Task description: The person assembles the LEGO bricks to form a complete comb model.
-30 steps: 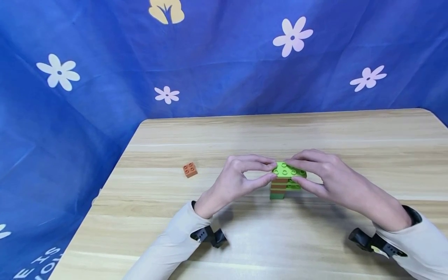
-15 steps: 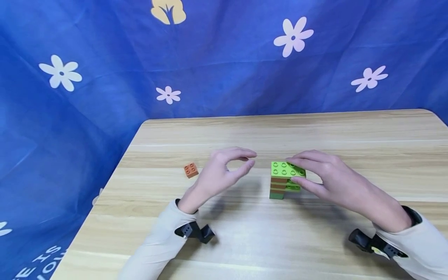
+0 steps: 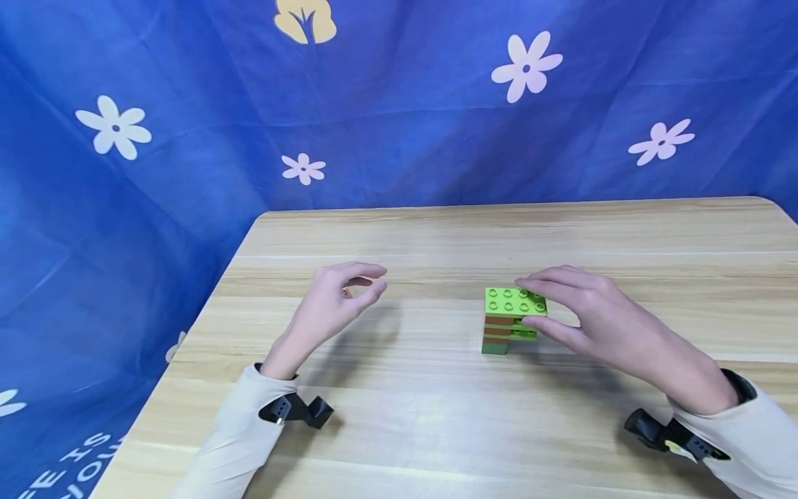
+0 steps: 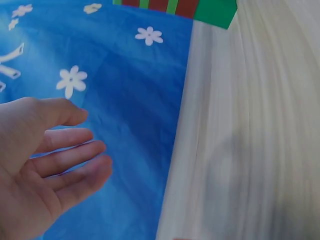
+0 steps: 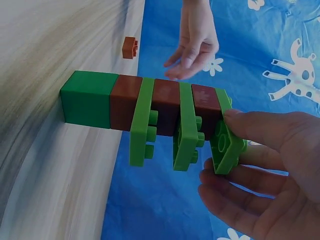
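A tower of toy building bricks stands upright on the table, with a dark green brick (image 5: 87, 100) at its foot. Above that, brown bricks (image 5: 166, 102) alternate with light green plates that jut out to one side. My right hand (image 3: 592, 312) pinches the overhanging end of the top light green plate (image 3: 505, 300) between thumb and fingers. Well left of the tower, my left hand (image 3: 321, 301) hovers over the table, fingers loosely bent, holding nothing. Behind it the small orange brick (image 3: 346, 293) is mostly hidden in the head view; the right wrist view shows this brick (image 5: 129, 47) lying apart from the hand.
The pale wooden table (image 3: 405, 430) reaches back to a blue cloth (image 3: 399, 104) with white flowers. Black wrist cameras sit on both sleeves, the left camera (image 3: 318, 412) low over the table.
My left hand has let go of the tower's top plate and moved left to the orange brick, now covering most of it. My right hand has stayed on the tower.
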Motion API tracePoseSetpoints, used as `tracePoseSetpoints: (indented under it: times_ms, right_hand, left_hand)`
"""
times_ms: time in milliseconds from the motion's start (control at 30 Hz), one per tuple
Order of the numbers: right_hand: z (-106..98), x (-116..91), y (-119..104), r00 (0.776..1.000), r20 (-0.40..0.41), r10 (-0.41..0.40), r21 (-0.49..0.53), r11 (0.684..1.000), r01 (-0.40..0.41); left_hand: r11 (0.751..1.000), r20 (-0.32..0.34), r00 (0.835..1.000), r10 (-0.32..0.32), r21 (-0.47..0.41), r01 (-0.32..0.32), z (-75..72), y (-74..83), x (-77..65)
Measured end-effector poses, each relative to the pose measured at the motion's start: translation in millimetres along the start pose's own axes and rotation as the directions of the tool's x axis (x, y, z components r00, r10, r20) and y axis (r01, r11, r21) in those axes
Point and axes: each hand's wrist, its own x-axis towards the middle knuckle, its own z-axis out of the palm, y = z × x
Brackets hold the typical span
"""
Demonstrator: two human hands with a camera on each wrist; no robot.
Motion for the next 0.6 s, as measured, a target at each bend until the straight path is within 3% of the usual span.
tracePoseSetpoints:
  times_ms: [100,300,600]
  right_hand:
    - [-0.9,-1.2,0.2,1.0,-0.001,0.01,-0.005,1.0,-0.01]
    - [-1.5,-2.1,0.9,1.0,-0.002,0.014,-0.006,1.0,-0.014]
    - [-1.9,-2.6,2.3,1.0,-0.004,0.01,-0.007,1.0,-0.01]
  left_hand:
    - [0.999,0.022,0.999,-0.049,0.0,0.049,-3.3,-7.6,-3.0]
    - [0.994,0.011,0.999,-0.048,0.096,0.047,-4.7,-19.8,-6.6]
    - [0.968,0.015,0.996,-0.089,0.235,0.083,-4.7,-33.8,-12.0]
